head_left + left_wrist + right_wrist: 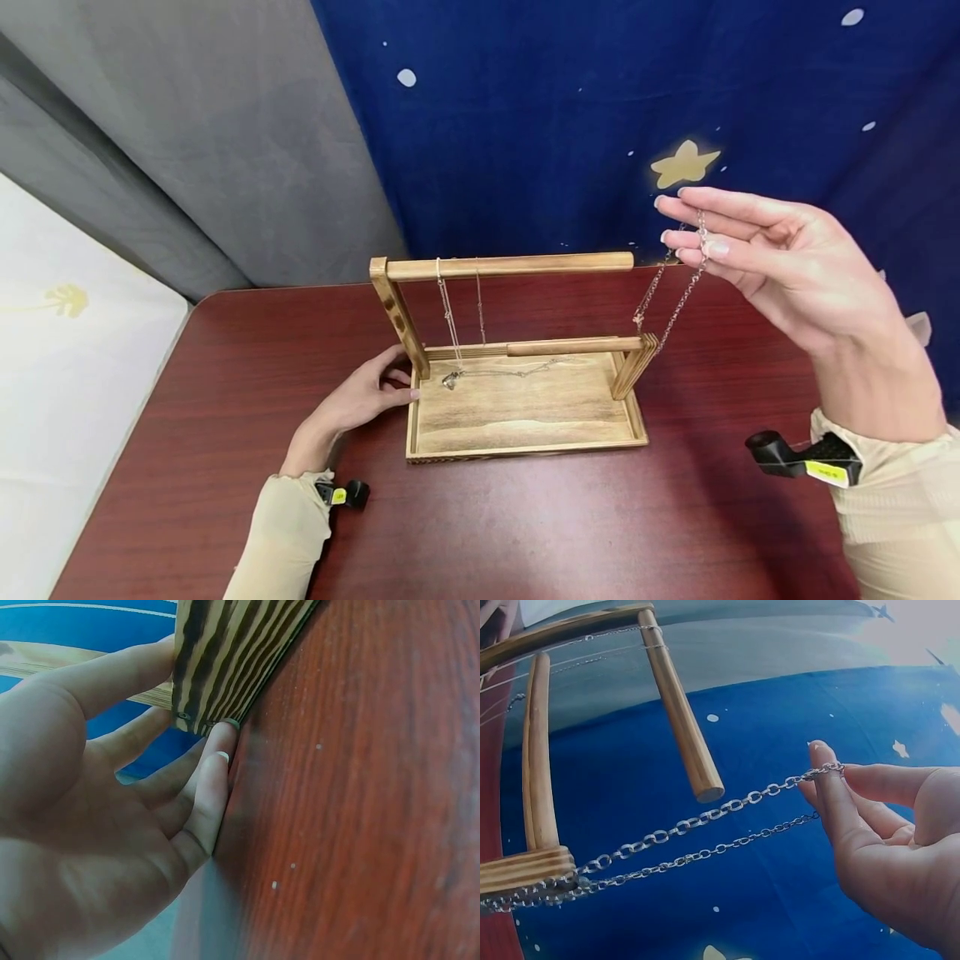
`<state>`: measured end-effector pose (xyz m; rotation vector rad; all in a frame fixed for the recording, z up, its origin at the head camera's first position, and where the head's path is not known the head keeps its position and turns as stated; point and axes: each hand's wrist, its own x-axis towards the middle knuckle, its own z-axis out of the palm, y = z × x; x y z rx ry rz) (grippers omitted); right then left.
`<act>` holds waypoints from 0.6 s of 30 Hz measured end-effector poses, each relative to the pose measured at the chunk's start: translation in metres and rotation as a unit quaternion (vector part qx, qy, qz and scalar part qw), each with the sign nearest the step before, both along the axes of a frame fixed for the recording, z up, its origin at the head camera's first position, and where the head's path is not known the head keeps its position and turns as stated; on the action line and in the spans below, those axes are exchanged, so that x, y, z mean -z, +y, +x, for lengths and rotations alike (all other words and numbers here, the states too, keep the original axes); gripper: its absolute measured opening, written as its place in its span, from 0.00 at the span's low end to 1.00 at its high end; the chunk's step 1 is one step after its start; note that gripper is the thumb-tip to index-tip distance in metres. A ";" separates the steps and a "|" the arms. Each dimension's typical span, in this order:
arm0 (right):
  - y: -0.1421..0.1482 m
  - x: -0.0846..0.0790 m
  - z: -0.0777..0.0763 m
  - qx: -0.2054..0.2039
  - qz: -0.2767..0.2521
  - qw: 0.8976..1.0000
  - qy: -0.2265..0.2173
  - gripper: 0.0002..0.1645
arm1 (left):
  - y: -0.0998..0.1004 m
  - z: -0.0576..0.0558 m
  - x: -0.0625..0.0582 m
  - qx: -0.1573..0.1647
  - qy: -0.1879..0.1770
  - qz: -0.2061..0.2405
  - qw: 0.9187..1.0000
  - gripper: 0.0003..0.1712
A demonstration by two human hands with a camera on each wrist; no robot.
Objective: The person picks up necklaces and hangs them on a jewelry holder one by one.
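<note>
A wooden jewelry stand (525, 447) has a shallow tray base, an upper bar (517, 267) on a left post and a lower bar (570, 346) on a right post. My left hand (360, 396) holds the tray's left end, thumb on its near side. Raised at the right, my right hand (795, 258) pinches a silver chain necklace (697, 821) between thumb and fingers. Its two strands slant down past the right post; whether they touch it, I cannot tell. A thin necklace (448, 312) with a small pendant (450, 381) hangs from the upper bar, beside another thin chain (481, 308).
The stand rests on a dark red wooden table (525, 533). Behind it hang a blue curtain (525, 125) with a yellow star and a grey curtain (210, 125). A white panel (60, 350) stands at the left.
</note>
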<state>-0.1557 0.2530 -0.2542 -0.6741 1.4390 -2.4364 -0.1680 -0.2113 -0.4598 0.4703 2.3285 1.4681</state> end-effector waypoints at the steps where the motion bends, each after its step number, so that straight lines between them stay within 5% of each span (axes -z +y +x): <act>1: -0.001 0.000 -0.001 0.002 0.001 1.000 -0.001 0.31 | 0.000 0.000 -0.001 -0.001 0.000 0.000 1.000 0.38; 18: -0.021 -0.002 -0.016 -0.016 0.021 1.000 0.001 0.30 | 0.004 -0.001 -0.001 0.002 -0.005 0.006 1.000 0.36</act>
